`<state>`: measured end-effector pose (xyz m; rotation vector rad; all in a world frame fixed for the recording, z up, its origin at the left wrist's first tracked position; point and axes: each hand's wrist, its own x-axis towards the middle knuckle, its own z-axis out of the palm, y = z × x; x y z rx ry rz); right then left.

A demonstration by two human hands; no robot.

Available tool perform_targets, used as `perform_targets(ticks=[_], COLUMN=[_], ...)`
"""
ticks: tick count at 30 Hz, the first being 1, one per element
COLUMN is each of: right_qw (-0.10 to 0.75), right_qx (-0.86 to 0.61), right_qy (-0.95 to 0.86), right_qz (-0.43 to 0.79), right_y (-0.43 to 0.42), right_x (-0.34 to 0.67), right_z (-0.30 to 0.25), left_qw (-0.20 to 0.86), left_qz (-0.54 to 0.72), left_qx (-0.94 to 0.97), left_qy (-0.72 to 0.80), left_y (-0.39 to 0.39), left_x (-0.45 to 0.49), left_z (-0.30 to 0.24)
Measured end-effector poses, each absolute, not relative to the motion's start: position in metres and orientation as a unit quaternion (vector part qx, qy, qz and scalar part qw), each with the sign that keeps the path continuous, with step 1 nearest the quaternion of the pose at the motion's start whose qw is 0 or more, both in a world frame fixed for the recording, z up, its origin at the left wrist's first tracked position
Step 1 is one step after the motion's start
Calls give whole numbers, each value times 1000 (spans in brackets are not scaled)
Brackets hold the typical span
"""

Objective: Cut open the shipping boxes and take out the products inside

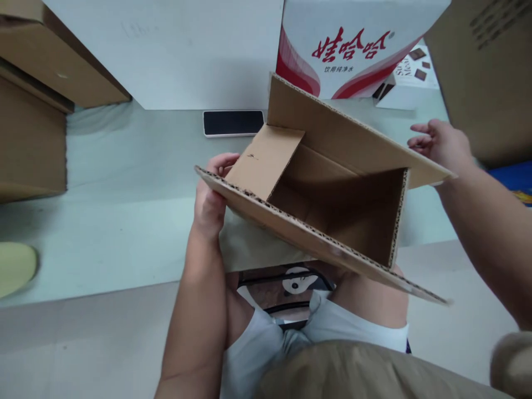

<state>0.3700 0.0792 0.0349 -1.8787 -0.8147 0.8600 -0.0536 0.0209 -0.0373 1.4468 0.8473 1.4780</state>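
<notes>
A brown cardboard box is tilted in front of me, with flaps standing out and its inside showing bare cardboard. The short flap on the left is folded inward and bears a small dark mark. My left hand grips the box at its left corner, thumb on the near flap and fingers behind. Beyond the far flap, at the right, my right hand is apart from the box, fingers loosely spread and nothing visible in them.
A phone lies behind the box on the pale green tabletop. At the back are a white box with red lettering, a smaller white box and a white panel. Cardboard boxes stand left, near a yellow-green object.
</notes>
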Motion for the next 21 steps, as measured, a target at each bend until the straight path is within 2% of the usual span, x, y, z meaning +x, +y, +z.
perform_targets(ticks=[3,8,13,17,21], right_qw=[421,225,101,63,94], right_qx=[-724,-720,-751,-778,-765], right_qy=[-336,-344,-398,-391,-324], right_qz=[430,559,517,487,549], right_y=[5,-70,-79,-78,-83], right_x=[331,279,252,238,239], right_z=[68,106,125,135,148], left_qw=[423,443,430,422,448], left_qz=[593,604,595,585,555], left_qx=[588,580,594,609,615], left_qy=[352,321,330,330,336], left_y=[16,5,-8,-13,-16], left_x=[-54,-52,-50,-53,-60], left_z=[-38,-38,-34,-30,-25])
